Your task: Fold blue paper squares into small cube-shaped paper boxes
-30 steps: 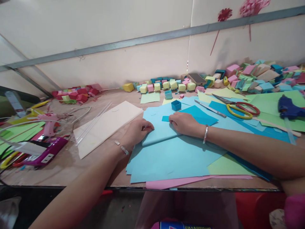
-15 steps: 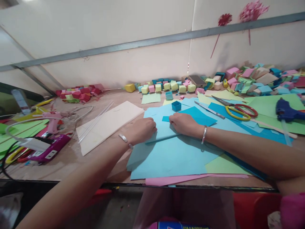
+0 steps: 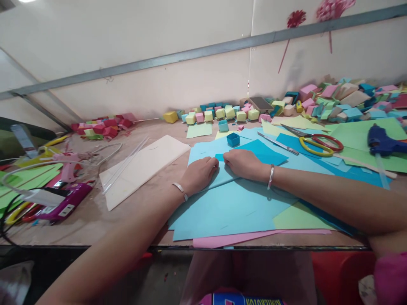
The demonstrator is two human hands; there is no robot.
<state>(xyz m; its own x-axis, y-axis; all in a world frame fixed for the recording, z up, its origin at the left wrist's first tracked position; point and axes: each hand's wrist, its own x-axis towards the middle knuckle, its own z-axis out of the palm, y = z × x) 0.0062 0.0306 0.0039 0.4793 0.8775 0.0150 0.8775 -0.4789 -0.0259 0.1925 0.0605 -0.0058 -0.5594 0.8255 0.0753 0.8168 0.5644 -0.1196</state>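
Observation:
A small dark-blue paper strip (image 3: pixel 219 157) shows between my two hands, above light-blue sheets (image 3: pixel 219 207). My right hand (image 3: pixel 244 164) is closed on the strip's right end, over a darker blue sheet (image 3: pixel 265 151). Curled fingers of my left hand (image 3: pixel 201 173) lie right by the strip's left end; whether they pinch anything is hidden. Just beyond the hands stands a small open dark-blue paper box (image 3: pixel 233 140). A light-blue open box (image 3: pixel 223 125) is behind it.
Scissors (image 3: pixel 316 142), a craft knife (image 3: pixel 278 143) and a blue glue gun (image 3: pixel 383 142) lie to the right. Paper boxes (image 3: pixel 229 112) line the wall. At left are a cream sheet (image 3: pixel 143 169), a pink glue gun (image 3: pixel 68 167) and a purple power strip (image 3: pixel 71 203).
My left hand has moved right, closer to my right hand and the strip's left end. My right hand stays in nearly the same place on the strip. The view has shifted slightly.

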